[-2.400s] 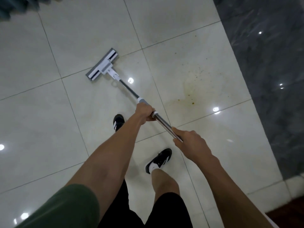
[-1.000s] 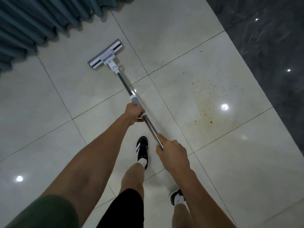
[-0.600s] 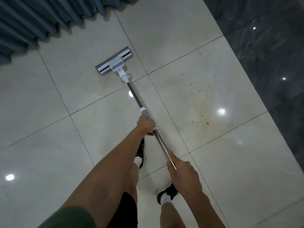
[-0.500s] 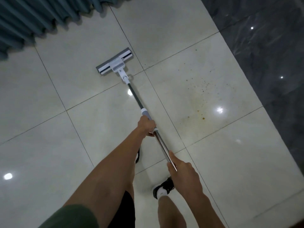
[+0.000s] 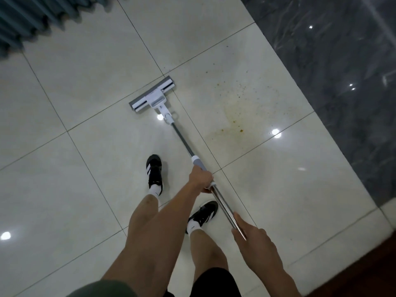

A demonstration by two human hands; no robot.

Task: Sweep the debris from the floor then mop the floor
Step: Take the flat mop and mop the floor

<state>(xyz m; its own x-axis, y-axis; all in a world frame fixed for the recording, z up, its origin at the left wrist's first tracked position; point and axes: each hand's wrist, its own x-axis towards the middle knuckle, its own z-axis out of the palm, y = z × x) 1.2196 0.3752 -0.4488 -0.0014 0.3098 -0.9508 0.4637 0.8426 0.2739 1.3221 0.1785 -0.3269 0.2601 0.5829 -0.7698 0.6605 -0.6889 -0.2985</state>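
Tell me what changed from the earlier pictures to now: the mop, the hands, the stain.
The mop head slid back from near the curtain to the edge of the brown stain. Nothing was let go: the left hand and right hand still grip the handle. The stain is still unmopped.

indoor room, likely a home or lobby; cannot tell which. glossy cream floor tiles (image 5: pixel 64 189) with thin grout lines, ceiling lights mirrored in them. pleated blue-grey curtain (image 5: pixel 25 20) hanging to the floor at far left. dark marble-look wall panel (image 5: pixel 332 61) along the right. reddish wood surface (image 5: pixel 381 264) at the near right corner.
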